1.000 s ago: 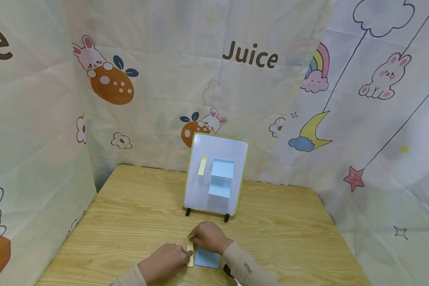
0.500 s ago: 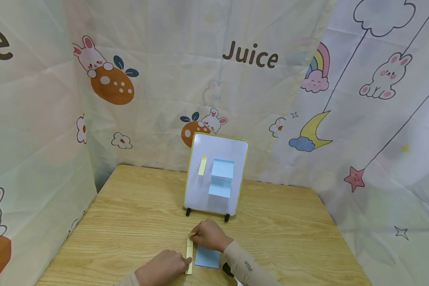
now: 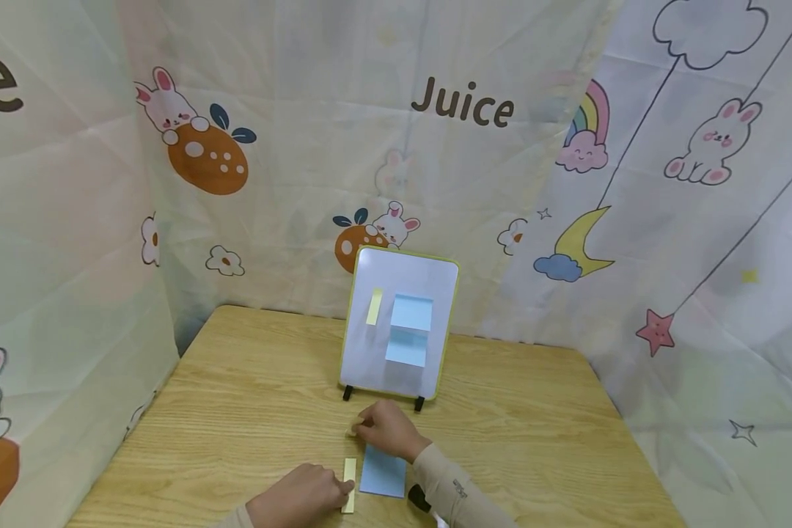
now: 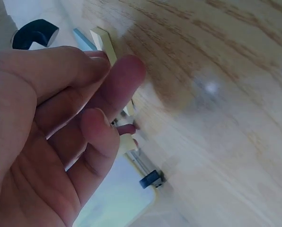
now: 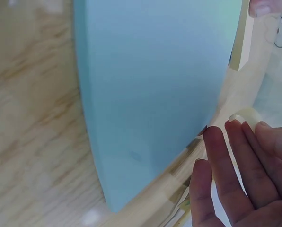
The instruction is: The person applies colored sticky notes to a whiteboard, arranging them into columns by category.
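My right hand (image 3: 391,429) pinches a small pale yellow sticky note (image 5: 247,115) between thumb and fingertips, just beyond the blue sticky note pad (image 3: 383,471); the note looks curled. My left hand (image 3: 300,493) presses a fingertip on the narrow yellow sticky note pad (image 3: 349,469), which lies on the table left of the blue one. In the left wrist view its thumb (image 4: 91,66) and fingers are loosely bent, partly covering the yellow pad (image 4: 103,42). The right wrist view has the blue pad (image 5: 150,94) close up.
Behind my hands a whiteboard (image 3: 376,374) stands on black feet, bearing one yellow note (image 3: 374,307) and two blue notes (image 3: 412,312). A black object (image 3: 419,499) lies beside my right sleeve. Printed cloth walls (image 3: 290,147) surround the wooden table (image 3: 251,396).
The yellow note has come away from its pad in my right hand, which moved slightly forward. My left hand and the yellow pad slid a little toward me.
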`<action>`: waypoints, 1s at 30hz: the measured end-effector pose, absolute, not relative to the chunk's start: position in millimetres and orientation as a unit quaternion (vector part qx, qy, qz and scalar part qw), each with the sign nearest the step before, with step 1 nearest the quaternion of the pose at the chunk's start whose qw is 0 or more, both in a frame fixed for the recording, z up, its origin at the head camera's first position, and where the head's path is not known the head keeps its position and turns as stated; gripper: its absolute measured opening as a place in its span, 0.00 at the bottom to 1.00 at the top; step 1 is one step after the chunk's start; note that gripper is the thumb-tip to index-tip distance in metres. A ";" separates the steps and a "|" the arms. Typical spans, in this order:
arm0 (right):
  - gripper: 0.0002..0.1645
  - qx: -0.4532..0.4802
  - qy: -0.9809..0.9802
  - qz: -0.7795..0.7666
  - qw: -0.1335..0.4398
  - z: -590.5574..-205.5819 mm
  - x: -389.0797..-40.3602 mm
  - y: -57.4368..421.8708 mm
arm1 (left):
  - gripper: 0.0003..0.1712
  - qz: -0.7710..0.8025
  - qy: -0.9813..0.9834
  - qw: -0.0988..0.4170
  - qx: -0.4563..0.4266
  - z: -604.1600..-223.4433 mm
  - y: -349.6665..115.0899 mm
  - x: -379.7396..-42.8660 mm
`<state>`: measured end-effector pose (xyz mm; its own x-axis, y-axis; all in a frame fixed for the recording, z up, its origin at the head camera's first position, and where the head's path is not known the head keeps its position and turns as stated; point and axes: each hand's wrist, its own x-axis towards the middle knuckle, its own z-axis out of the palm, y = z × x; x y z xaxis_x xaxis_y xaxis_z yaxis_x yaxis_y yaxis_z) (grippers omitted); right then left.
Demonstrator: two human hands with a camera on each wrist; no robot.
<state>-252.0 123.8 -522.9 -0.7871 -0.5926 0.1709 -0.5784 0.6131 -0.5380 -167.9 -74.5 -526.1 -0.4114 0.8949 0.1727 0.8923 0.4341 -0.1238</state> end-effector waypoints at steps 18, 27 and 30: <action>0.23 -0.345 0.900 -0.265 0.002 -515.4 -247.8 120.4 | 0.09 -0.051 -0.824 0.261 -0.500 -490.6 -69.1 -208.6; 0.17 -0.345 0.903 -0.257 -0.002 -504.4 -242.7 114.0 | 0.08 -0.065 -0.864 0.265 -0.422 -485.5 -68.1 -243.7; 0.21 -0.342 0.905 -0.251 -0.004 -503.5 -241.7 113.3 | 0.09 -0.078 -0.870 0.243 -0.422 -486.8 -67.5 -246.5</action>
